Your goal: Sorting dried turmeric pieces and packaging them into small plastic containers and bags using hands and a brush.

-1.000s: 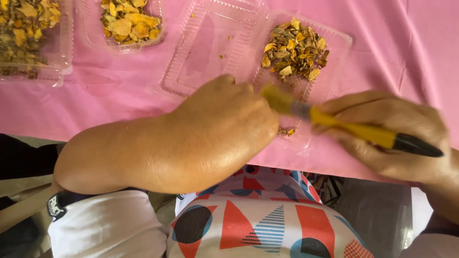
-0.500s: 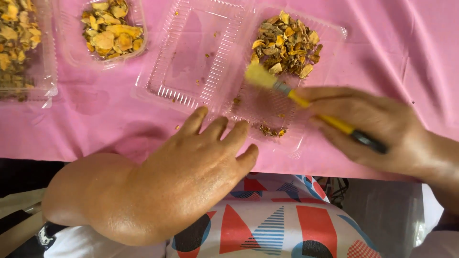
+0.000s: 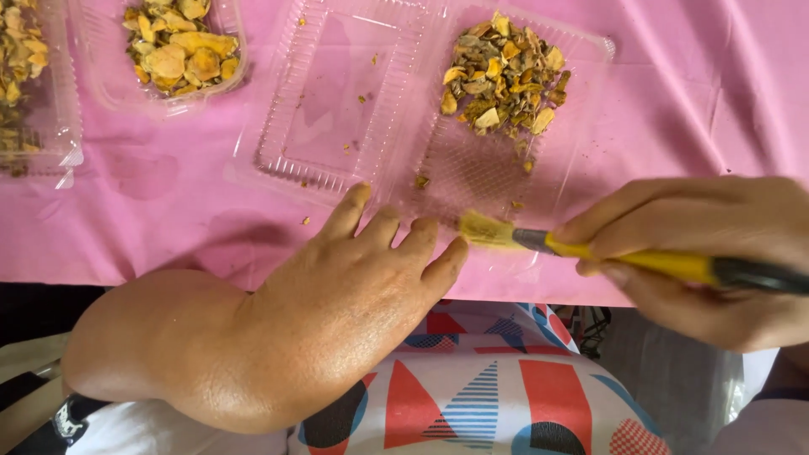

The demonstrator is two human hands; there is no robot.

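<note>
Right hand [image 3: 716,261] is gripping a paintbrush [image 3: 640,257] with a yellow handle and dark end, fingers clenched around the handle, bristles [image 3: 487,229] pointing left and touching down at the near edge of the open clear clamshell container [image 3: 404,160]. Left hand [image 3: 354,295] is lying flat, palm down, fingers spread and released, holding nothing; fingertips [image 3: 358,195] are resting at the container's near rim, pinning it on the pink-covered surface [image 3: 716,101]. Brush tip is sitting just beside the left little finger. Container is lying opened out: left half mostly bare with a few orange crumbs, right half carrying a pile of dried yellow-brown pieces [image 3: 504,74] at its far end, well apart from the bristles. A few stray crumbs are sitting between pile and brush. Further left, a second clear tray [image 3: 160,50] is holding larger yellow-orange slices, and a third tray [image 3: 34,93] at the left frame edge is holding darker mixed bits, partly cut off. Near edge of the surface is running under both hands; below it, the person's lap is showing a patterned fabric [image 3: 480,396] in red, blue and white shapes. Right forearm is leaving the frame at the right.
</note>
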